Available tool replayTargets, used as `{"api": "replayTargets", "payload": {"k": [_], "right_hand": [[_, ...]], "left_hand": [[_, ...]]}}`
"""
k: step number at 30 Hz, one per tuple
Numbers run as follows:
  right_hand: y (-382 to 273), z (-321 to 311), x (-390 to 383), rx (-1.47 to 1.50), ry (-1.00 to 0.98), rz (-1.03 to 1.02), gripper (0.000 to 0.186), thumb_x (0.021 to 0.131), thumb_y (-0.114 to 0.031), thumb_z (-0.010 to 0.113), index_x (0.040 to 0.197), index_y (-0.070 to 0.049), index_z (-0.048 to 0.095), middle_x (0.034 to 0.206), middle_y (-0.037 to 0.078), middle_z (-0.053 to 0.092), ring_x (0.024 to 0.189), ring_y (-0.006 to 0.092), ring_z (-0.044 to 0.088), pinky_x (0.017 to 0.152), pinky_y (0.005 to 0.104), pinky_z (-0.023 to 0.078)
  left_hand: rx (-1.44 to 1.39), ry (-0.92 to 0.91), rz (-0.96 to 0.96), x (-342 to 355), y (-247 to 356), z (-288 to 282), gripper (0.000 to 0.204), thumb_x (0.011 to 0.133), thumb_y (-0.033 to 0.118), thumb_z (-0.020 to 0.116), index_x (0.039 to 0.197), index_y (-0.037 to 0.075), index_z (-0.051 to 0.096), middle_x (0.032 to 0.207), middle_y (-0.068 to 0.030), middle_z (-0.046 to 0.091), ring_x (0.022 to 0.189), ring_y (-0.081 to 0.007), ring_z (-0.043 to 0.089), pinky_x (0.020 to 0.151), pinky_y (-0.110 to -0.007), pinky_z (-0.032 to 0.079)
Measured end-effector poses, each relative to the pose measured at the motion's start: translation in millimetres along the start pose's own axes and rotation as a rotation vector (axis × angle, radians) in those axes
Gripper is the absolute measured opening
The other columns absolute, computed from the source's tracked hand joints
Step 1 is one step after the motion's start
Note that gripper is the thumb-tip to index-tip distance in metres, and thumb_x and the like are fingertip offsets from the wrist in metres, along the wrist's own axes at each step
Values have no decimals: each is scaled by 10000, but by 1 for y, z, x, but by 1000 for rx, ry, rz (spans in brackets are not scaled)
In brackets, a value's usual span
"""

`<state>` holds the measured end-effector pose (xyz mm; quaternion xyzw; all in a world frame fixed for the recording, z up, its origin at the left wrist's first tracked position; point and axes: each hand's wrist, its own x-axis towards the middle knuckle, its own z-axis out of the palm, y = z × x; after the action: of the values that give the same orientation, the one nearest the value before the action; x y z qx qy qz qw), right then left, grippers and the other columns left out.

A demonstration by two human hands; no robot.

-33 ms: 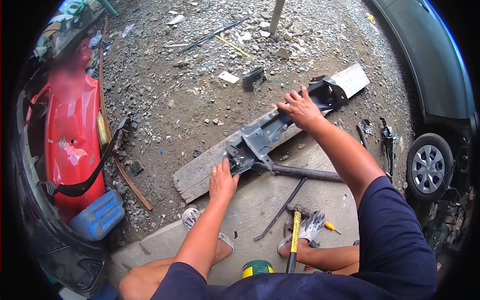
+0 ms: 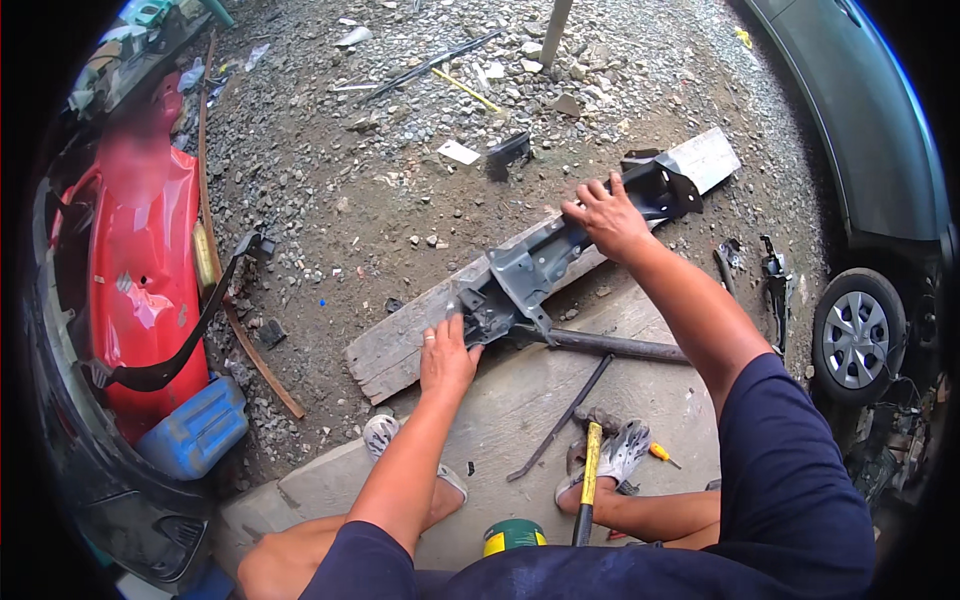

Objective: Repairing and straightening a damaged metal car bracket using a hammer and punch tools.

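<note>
A long dark-grey metal car part [image 2: 530, 262], like a body crossmember with a bracket, lies along a weathered wooden plank [image 2: 400, 350]. My left hand [image 2: 447, 360] grips its near left end, fingers on top and thumb at the side. Farther along, my right hand [image 2: 608, 218] is curled over the part's upper edge, with some fingertips hidden behind it. A thick metal pipe [image 2: 620, 346] runs out from beneath the near side of the part. Close to my feet, a hammer [image 2: 591, 460] with a yellow and black handle leans head-down.
On the concrete slab [image 2: 500, 420] are a thin pry bar [image 2: 565, 415], a yellow screwdriver [image 2: 662, 453] and a green-yellow can [image 2: 513, 536]. A red car panel [image 2: 145, 290] and blue jug [image 2: 197, 430] lie at left. A car wheel [image 2: 857, 328] stands at right. Gravel lies beyond.
The metal car part has shifted slightly to the right along the plank, and both my hands have moved with it.
</note>
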<state>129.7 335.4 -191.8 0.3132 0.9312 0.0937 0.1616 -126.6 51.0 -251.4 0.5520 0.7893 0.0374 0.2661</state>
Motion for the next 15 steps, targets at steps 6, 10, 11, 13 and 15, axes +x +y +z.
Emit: {"api": "replayTargets", "payload": {"k": [6, 10, 11, 13, 15], "right_hand": [[-3, -3, 3, 40, 42, 65, 352, 954, -125, 637, 1298, -174, 582, 1353, 110, 586, 1373, 318, 503, 1209, 686, 310], [-8, -40, -7, 82, -44, -24, 461, 823, -71, 735, 1257, -132, 592, 1299, 147, 596, 1345, 355, 521, 1187, 669, 357], [-5, -56, -15, 146, -72, -2, 448, 820, -81, 738, 1244, -122, 599, 1272, 159, 606, 1314, 359, 539, 1159, 642, 386], [-1, -91, -32, 227, -112, 49, 446, 786, -115, 768, 1205, -91, 616, 1170, 189, 636, 1231, 371, 582, 1058, 547, 455], [0, -128, -50, 369, -177, 161, 487, 784, -220, 808, 1198, -52, 615, 1157, 219, 655, 1203, 391, 598, 1013, 508, 483]], "left_hand": [[-1, 52, 56, 9, 2, -11, 633, 847, 249, 860, 1352, 31, 547, 1244, -186, 627, 1223, -407, 596, 1033, -493, 533], [-203, 72, 20, 2, -14, -40, 695, 809, 177, 801, 1438, 49, 535, 1319, -202, 621, 1289, -424, 556, 1103, -487, 490], [-265, 115, 61, 4, -22, -55, 708, 784, 150, 801, 1443, 73, 553, 1348, -203, 621, 1300, -425, 560, 1115, -482, 487], [-167, 211, 133, 18, -35, -92, 798, 785, 159, 820, 1524, 119, 521, 1417, -202, 616, 1346, -415, 549, 1174, -498, 462], [-245, 495, -31, 30, -37, -130, 864, 838, 202, 840, 1594, 91, 436, 1494, -227, 566, 1372, -380, 558, 1178, -490, 466]]}}
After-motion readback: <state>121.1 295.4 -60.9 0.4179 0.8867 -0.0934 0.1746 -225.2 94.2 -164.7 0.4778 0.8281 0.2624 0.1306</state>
